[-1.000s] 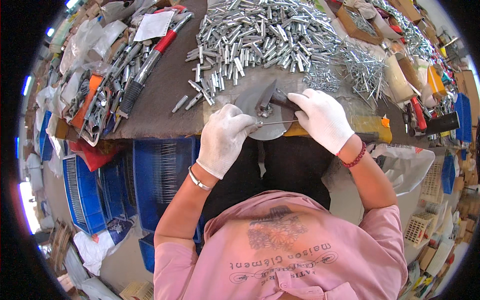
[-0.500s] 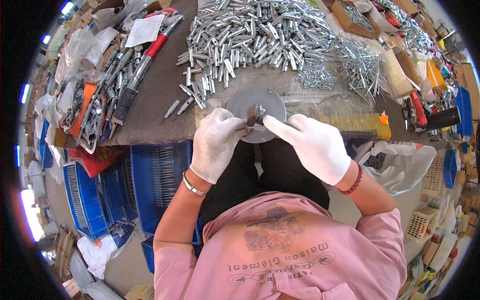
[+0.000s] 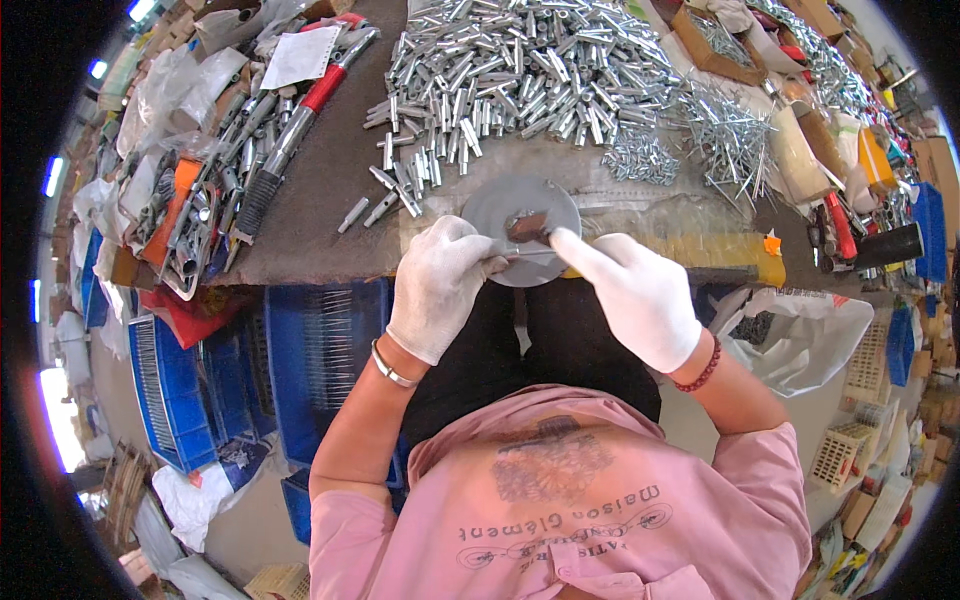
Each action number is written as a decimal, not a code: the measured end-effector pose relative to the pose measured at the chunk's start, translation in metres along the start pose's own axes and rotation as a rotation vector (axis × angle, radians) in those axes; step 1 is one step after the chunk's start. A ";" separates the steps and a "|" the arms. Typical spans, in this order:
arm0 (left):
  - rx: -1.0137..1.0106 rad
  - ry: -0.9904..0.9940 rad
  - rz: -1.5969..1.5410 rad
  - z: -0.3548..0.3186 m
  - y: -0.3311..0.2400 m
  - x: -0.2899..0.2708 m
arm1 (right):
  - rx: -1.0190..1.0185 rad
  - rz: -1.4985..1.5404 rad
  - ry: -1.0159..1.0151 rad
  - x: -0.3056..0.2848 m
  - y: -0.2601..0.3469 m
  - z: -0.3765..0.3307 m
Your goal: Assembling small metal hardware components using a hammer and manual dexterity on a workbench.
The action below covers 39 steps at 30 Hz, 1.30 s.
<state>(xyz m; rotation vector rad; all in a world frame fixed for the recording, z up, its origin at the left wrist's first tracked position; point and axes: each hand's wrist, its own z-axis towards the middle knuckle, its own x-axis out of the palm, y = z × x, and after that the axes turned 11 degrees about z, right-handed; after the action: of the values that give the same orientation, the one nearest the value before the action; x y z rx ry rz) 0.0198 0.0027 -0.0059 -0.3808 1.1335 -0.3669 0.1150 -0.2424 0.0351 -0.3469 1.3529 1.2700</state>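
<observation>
Small brown part at centre frame, over a grey round plate at the worktop edge, pinched between both gloved hands: left hand and right hand. A heap of silver metal tubes lies above.

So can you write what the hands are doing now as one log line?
left hand: gloved, pinching small metal part | right hand: gloved, fingertip on part | under: grey round disc | behind: pile of metal tubes
</observation>
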 end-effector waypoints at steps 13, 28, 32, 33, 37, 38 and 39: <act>0.034 -0.051 -0.028 -0.002 0.005 0.002 | 0.078 0.369 -0.086 0.002 -0.005 0.015; 0.026 -0.024 -0.120 -0.007 0.007 0.001 | 0.000 0.273 -0.309 -0.005 0.005 0.008; 0.094 -0.081 -0.099 -0.006 0.010 0.001 | -0.015 0.013 -0.053 -0.001 0.014 -0.009; 0.102 -0.072 -0.081 -0.005 0.011 0.001 | -0.024 0.018 -0.078 0.003 0.013 -0.008; 0.113 -0.059 -0.092 -0.006 0.012 0.000 | -0.116 0.174 -0.308 -0.004 0.026 -0.007; 0.110 -0.051 -0.095 -0.008 0.014 0.001 | -0.118 0.158 -0.257 -0.003 0.024 -0.010; 0.117 -0.043 -0.099 -0.007 0.014 0.002 | -0.046 -0.054 -0.010 0.004 0.021 -0.011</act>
<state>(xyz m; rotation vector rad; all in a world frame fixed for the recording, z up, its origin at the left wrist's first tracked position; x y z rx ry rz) 0.0158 0.0132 -0.0163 -0.3411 1.0485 -0.5079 0.0907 -0.2418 0.0384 -0.4061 1.2991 1.2573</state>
